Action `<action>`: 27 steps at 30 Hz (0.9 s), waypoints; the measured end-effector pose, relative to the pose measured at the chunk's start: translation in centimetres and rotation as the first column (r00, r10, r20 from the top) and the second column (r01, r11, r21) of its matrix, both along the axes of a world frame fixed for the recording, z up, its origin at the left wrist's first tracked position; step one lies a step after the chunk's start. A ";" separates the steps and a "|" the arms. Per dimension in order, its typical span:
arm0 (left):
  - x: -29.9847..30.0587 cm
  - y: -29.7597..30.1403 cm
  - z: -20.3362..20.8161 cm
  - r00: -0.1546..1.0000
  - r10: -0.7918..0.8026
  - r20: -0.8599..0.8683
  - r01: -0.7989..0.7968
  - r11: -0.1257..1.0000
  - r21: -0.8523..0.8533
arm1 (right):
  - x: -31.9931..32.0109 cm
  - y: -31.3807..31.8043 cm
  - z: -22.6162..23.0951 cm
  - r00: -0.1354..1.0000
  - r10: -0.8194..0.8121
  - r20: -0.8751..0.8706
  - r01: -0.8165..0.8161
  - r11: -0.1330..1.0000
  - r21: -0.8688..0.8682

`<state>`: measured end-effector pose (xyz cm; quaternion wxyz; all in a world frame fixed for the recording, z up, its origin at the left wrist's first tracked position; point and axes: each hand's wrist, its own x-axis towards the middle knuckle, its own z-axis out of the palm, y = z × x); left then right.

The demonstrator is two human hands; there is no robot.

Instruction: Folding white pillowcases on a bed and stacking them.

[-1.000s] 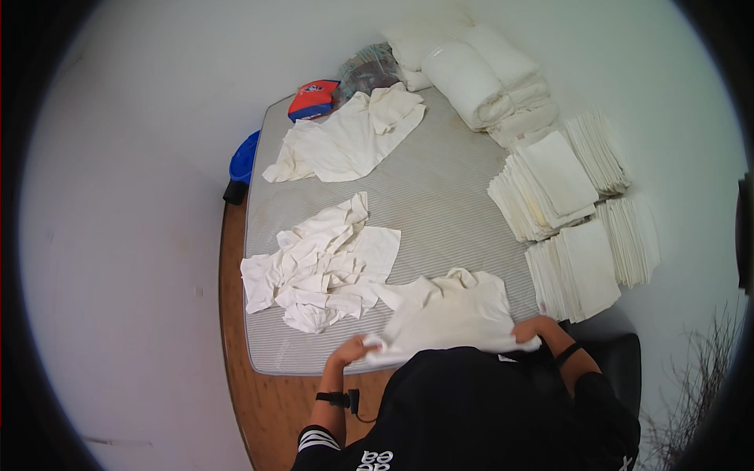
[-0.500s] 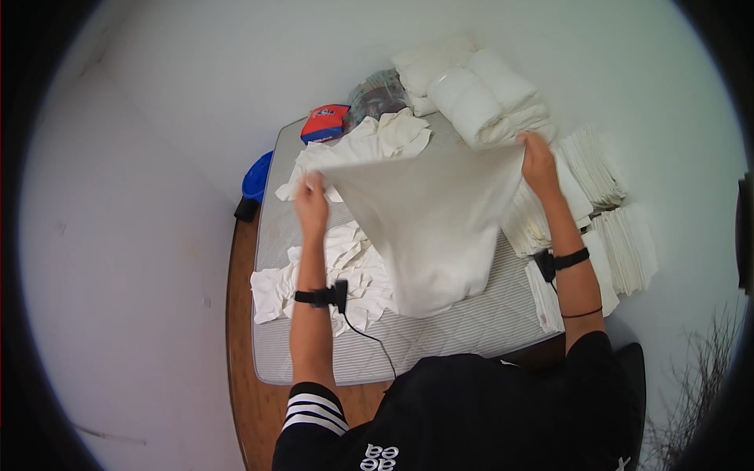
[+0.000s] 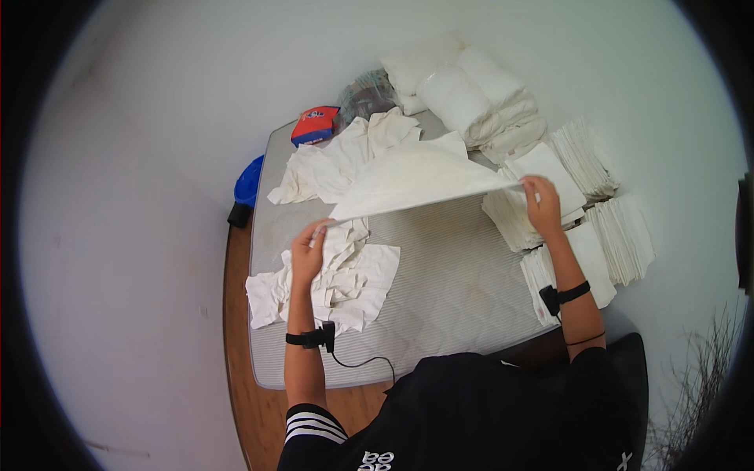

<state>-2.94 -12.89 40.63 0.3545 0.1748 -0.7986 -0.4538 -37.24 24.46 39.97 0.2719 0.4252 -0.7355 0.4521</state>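
Note:
A white cloth [image 3: 416,174] is stretched taut between my two hands above the mattress [image 3: 455,290], its free part billowing toward the far side. My left hand [image 3: 308,250] pinches one corner, over a loose heap of crumpled white cloths [image 3: 345,275]. At the opposite corner my right hand [image 3: 542,204] is closed on the edge, beside stacks of folded white cloths [image 3: 514,216]. Behind the held cloth lies another pile of rumpled white cloths [image 3: 322,169], partly covered by it.
Farther back are a red and blue bag [image 3: 316,125], a clear plastic bag with dark contents [image 3: 367,96] and bundled white cloths [image 3: 479,90]. More folded stacks [image 3: 620,235] line the right wall. A blue container [image 3: 249,182] stands left of the mattress, above the wooden floor [image 3: 239,314].
Both hands have come down nearer to me. The cloth, which hung down toward me, now swings out away from me over the far pile.

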 end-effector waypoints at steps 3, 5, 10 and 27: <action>0.7 0.7 -8.4 0.990 -0.044 0.132 0.026 0.990 0.135 | 1.7 1.0 -7.8 0.993 0.057 0.102 -0.067 0.994 0.092; 3.4 1.6 -14.5 0.964 -0.059 0.258 0.032 0.994 0.105 | 4.2 1.9 -12.0 0.962 0.101 0.254 -0.152 0.970 0.190; 11.7 7.6 -26.1 0.321 -0.433 0.842 0.315 0.887 0.336 | 8.9 10.8 -23.9 0.726 -0.024 0.687 -0.589 0.495 0.639; 15.2 9.3 -29.0 0.658 -0.351 0.666 -0.279 0.707 0.649 | 9.0 14.0 -26.6 0.645 -0.206 0.736 -0.715 0.177 0.676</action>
